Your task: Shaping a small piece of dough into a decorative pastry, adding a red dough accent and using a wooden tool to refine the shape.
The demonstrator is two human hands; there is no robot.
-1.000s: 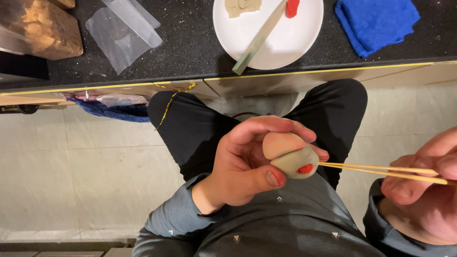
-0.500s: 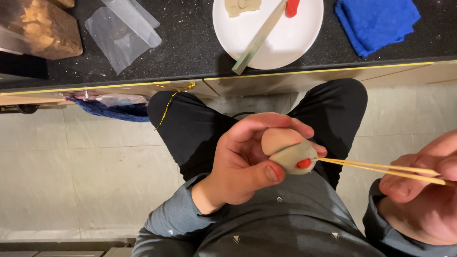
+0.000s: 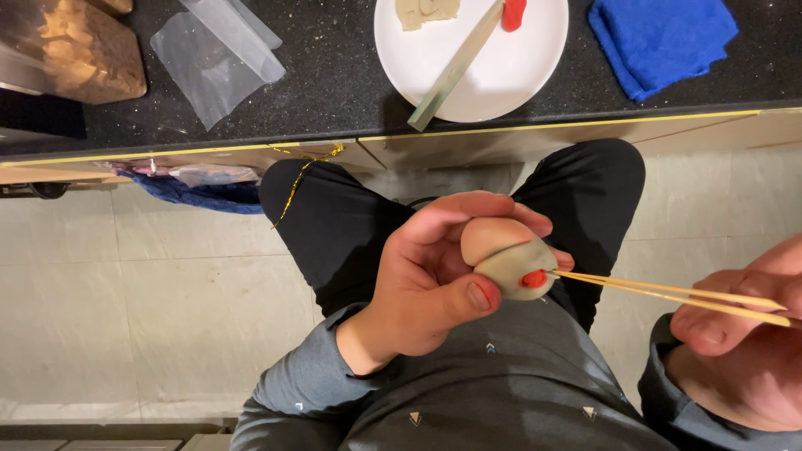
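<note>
Chopsticks (image 3: 668, 292) lay nearly level, tips pointing left into the dough lump (image 3: 516, 269); right hand (image 3: 743, 351) pinched them, left hand (image 3: 434, 276) cupped the lump.

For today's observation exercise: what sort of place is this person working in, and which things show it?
Probably a home kitchen or craft corner: a dark speckled counter holds a white plate, a blue cloth and clear plastic bags, above a pale tiled floor.
</note>
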